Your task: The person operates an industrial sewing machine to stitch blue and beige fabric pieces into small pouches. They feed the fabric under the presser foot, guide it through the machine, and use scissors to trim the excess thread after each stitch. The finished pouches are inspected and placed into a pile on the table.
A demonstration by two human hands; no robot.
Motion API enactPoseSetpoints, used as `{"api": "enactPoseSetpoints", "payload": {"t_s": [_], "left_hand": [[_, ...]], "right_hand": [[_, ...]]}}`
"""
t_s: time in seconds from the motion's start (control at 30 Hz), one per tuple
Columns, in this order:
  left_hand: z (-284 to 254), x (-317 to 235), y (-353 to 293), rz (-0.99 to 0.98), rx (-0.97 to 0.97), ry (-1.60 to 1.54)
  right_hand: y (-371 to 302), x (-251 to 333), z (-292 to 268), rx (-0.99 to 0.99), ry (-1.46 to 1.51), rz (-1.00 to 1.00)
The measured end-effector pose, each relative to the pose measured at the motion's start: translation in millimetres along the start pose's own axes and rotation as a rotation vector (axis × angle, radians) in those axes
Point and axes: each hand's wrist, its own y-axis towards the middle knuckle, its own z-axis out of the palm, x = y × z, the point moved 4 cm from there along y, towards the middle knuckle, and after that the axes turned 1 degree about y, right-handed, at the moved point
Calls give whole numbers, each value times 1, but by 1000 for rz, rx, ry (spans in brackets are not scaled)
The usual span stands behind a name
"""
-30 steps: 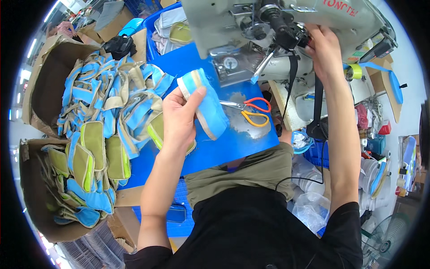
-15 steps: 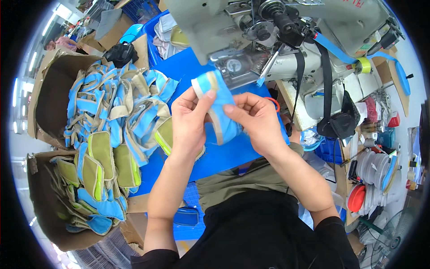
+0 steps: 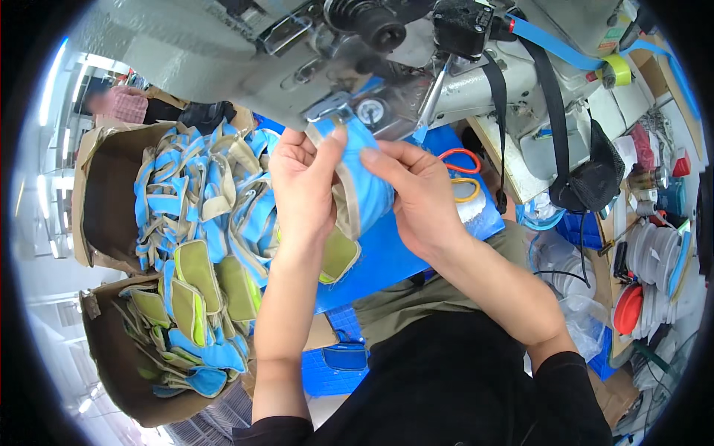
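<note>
A blue fabric piece with beige edging is stretched between both hands, its upper end at the metal guide of a grey sewing machine. My left hand pinches its left edge between thumb and fingers. On the right edge, my right hand grips the cloth with the thumb on top. The lower part of the piece hangs in a curve above the blue tabletop. Close to my left wrist lies an olive pad. Scissors with red and yellow handles lie right of my right hand.
Blue-and-beige strips heap from a cardboard box on the left. Olive and blue pads fill a nearer box. Black straps and a black mesh pouch hang right. Tape spools stand far right.
Both hands have brought the blue fabric piece up to the sewing machine's guide. The view has shifted, so the machine looks larger and both scissor handles now show.
</note>
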Motion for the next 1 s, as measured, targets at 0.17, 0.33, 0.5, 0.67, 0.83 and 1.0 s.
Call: {"api": "enactPoseSetpoints", "payload": {"t_s": [0.17, 0.33, 0.5, 0.67, 0.83, 1.0], "left_hand": [[2, -1, 1, -4, 21, 16], [3, 0, -6, -13, 0, 2], [3, 1, -9, -55, 2, -60], [4, 4, -16, -51, -51, -22], [6, 2, -20, -86, -66, -29], [7, 2, -21, -86, -73, -50]], "right_hand": [[-1, 3, -1, 9, -84, -63], [-6, 6, -4, 61, -187, -123], [-4, 16, 0, 135, -331, -142], [-3, 15, -8, 168, -431, -131], [-8, 20, -6, 185, -445, -110], [-7, 17, -11, 178, -476, -92]]}}
